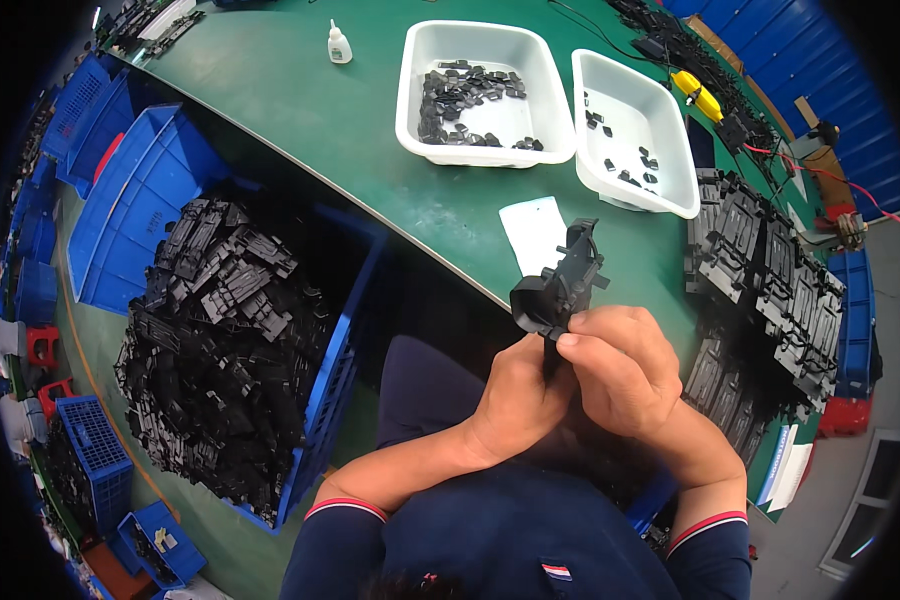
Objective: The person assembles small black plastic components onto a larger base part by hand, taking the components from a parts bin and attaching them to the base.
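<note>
Over the table's near edge I hold a black molded plastic part [562, 282], tilted upward, with a rounded cup-like end on its left. My left hand [523, 392] is closed around its lower end. Against its right lower side press the thumb and fingers of my right hand [625, 368], closed in a pinch. Just behind the part lies a white sheet of paper [532, 228]. Beyond it stands a white tub [560, 95] with many small black plastic pieces [470, 90]. A second white tub [685, 150], to its right, has a few scattered ones.
A blue crate [315, 400] heaped with black plastic parts [220, 330] stands at my left. Rows of similar parts [770, 270] are stacked on the green table [300, 100] at right. A small white squeeze bottle [339, 46] and a yellow tool [697, 95] are farther back.
</note>
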Demonstrator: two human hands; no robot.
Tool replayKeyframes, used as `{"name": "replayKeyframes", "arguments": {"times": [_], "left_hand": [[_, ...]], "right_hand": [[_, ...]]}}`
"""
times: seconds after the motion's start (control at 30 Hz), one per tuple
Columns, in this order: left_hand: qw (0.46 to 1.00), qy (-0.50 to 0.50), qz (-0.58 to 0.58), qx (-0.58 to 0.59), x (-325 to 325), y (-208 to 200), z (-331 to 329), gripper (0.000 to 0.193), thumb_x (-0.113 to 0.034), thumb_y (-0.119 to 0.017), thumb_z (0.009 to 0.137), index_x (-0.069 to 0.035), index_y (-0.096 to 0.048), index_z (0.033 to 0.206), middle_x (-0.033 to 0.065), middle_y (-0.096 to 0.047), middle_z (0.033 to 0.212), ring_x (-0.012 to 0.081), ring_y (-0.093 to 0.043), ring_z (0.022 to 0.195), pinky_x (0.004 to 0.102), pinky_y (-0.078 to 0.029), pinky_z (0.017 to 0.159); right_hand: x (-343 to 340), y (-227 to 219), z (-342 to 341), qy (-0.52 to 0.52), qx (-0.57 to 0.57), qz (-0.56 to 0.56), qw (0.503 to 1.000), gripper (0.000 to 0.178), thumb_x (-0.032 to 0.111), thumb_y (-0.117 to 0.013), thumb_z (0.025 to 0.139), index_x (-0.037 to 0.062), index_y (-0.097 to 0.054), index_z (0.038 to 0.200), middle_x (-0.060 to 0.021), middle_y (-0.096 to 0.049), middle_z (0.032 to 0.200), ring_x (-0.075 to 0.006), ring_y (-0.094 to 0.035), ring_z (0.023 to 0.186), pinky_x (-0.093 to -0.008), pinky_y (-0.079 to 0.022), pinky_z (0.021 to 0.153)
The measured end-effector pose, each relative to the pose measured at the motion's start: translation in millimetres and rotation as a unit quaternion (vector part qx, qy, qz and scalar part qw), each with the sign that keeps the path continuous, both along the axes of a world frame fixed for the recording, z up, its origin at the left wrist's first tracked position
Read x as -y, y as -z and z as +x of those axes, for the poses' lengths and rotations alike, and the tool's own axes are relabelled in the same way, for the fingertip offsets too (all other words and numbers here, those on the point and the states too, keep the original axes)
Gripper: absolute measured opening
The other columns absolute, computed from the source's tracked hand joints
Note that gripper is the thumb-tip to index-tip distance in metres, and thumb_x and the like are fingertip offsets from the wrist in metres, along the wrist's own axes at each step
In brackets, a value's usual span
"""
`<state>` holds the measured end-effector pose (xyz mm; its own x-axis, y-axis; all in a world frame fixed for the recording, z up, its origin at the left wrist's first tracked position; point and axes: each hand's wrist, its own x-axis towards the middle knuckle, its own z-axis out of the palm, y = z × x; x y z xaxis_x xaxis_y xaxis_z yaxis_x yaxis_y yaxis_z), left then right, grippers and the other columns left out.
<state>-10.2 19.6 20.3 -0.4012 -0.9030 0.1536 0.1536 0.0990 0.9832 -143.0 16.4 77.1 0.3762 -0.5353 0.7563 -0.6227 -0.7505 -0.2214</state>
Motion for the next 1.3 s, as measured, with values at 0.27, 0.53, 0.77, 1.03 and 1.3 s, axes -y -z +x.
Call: {"name": "replayKeyframes", "arguments": {"times": [0.27,0.53,0.77,1.03,1.3], "left_hand": [[0.999,-0.023,-0.017,0.033,-3,2,0,0.012,0.002,-0.055,0.083,0.0,-0.055,0.095,0.0228,-0.06,0.083,0.0448,-0.059,0.076,0.0441,-0.048,0.06],[0.998,-0.024,-0.017,0.062,-6,4,1,0.02,0.004,-0.056,0.077,-0.002,-0.056,0.096,0.0222,-0.061,0.083,0.0449,-0.059,0.078,0.0461,-0.049,0.063],[0.997,-0.016,-0.017,0.069,-5,1,5,0.017,0.001,-0.057,0.081,0.002,-0.056,0.098,0.0223,-0.062,0.084,0.0426,-0.061,0.08,0.0424,-0.05,0.064],[0.969,0.109,0.212,-0.07,12,-27,2,0.03,-0.01,-0.055,0.095,-0.001,-0.055,0.123,0.0036,-0.064,0.104,0.0115,-0.06,0.096,0.0268,-0.048,0.084],[0.946,0.201,0.205,-0.15,1,-33,-32,0.061,-0.04,-0.047,0.099,0.003,-0.033,0.141,0.016,-0.041,0.142,0.0258,-0.042,0.129,0.0404,-0.036,0.107]], "right_hand": [[-2,0,0,-0.012,-0.038,-0.025,0.999,0.037,-0.006,-0.064,0.062,-0.0084,-0.062,0.098,-0.0183,-0.059,0.092,-0.0295,-0.063,0.072,-0.0336,-0.054,0.058],[-4,-3,4,-0.016,-0.053,-0.038,0.998,0.039,-0.003,-0.064,0.06,-0.0107,-0.061,0.098,-0.0189,-0.058,0.091,-0.0305,-0.063,0.073,-0.0346,-0.054,0.059],[-6,-9,5,-0.003,-0.049,0.021,0.999,0.035,-0.015,-0.067,0.068,-0.0045,-0.059,0.1,-0.0159,-0.06,0.09,-0.0285,-0.063,0.074,-0.0354,-0.056,0.063],[-34,-32,-12,0.138,0.108,0.161,0.971,0.04,-0.001,-0.075,0.072,-0.0027,-0.061,0.11,-0.0181,-0.064,0.102,-0.0241,-0.064,0.077,-0.03,-0.054,0.062],[-87,-13,-24,0.183,0.158,0.338,0.909,0.089,0.026,-0.082,0.068,-0.0029,-0.031,0.135,-0.0242,-0.04,0.132,-0.0414,-0.042,0.119,-0.0459,-0.038,0.1]]}}
